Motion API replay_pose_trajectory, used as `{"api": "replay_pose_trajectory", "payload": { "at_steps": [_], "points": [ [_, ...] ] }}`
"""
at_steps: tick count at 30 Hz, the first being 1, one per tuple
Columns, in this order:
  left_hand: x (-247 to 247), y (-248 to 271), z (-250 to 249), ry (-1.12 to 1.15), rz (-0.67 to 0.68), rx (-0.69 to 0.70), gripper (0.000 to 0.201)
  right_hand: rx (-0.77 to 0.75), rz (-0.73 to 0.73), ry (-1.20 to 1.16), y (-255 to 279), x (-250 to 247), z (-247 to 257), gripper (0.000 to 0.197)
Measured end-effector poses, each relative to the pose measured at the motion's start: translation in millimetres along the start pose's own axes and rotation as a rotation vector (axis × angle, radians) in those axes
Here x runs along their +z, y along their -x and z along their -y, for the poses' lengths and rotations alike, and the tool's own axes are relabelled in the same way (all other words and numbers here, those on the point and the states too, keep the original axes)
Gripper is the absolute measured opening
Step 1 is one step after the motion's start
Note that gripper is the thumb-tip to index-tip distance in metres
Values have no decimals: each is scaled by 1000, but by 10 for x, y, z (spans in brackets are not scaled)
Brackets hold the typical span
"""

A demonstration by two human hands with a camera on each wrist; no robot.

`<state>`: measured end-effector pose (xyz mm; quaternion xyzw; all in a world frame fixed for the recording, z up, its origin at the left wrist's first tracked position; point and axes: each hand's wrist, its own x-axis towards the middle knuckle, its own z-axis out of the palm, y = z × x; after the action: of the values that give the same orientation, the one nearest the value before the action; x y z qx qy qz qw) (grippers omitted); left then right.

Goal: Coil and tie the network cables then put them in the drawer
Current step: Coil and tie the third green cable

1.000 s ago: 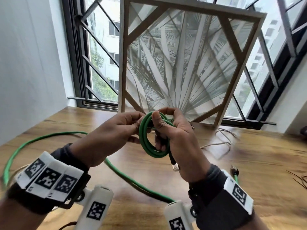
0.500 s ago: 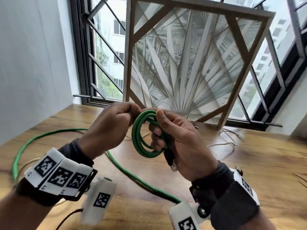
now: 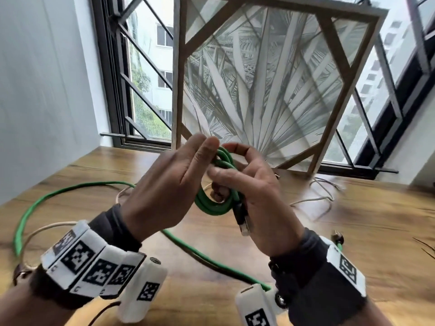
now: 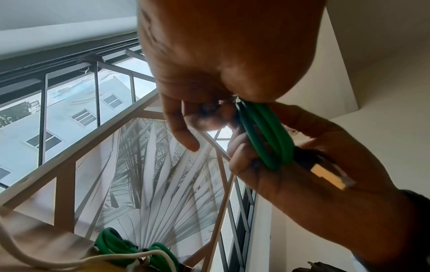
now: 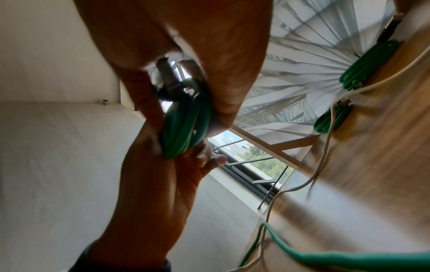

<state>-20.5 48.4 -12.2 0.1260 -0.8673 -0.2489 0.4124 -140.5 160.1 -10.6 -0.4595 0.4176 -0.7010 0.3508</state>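
Note:
A green network cable is wound into a small coil point(image 3: 211, 205) held above the wooden table point(image 3: 367, 243). My right hand point(image 3: 226, 175) grips the coil, with fingers curled through its loops. The cable's clear plug point(image 3: 243, 228) hangs below that palm. My left hand point(image 3: 207, 149) is at the top of the coil and pinches the strands between its thumb and nearly straight fingers. The left wrist view shows the coil point(image 4: 267, 136) and the plug point(image 4: 330, 176) in the right palm. The cable's loose run point(image 3: 70, 191) trails left across the table.
A framed palm-leaf picture point(image 3: 270, 90) leans against the window at the table's back edge. A thin white cable point(image 3: 313, 198) lies at the back right. Two more green coils point(image 5: 367, 64) point(image 5: 332, 119) lie at the picture's foot. Another plug point(image 3: 337, 238) lies near my right wrist.
My left hand's fingers have straightened and shifted up to the top of the coil. The right hand has kept its grip and turned its palm more towards me.

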Motion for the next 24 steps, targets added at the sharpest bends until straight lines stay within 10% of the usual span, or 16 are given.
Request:
{"api": "replay_pose_trajectory", "payload": {
  "at_steps": [8, 24],
  "points": [
    [2, -14, 81, -5, -245, -59, 52, 13, 96, -41, 91, 109, -135, 58],
    [12, -56, 63, 307, -24, -126, 42, -159, -109, 376, 90, 86, -170, 46]
  ]
}}
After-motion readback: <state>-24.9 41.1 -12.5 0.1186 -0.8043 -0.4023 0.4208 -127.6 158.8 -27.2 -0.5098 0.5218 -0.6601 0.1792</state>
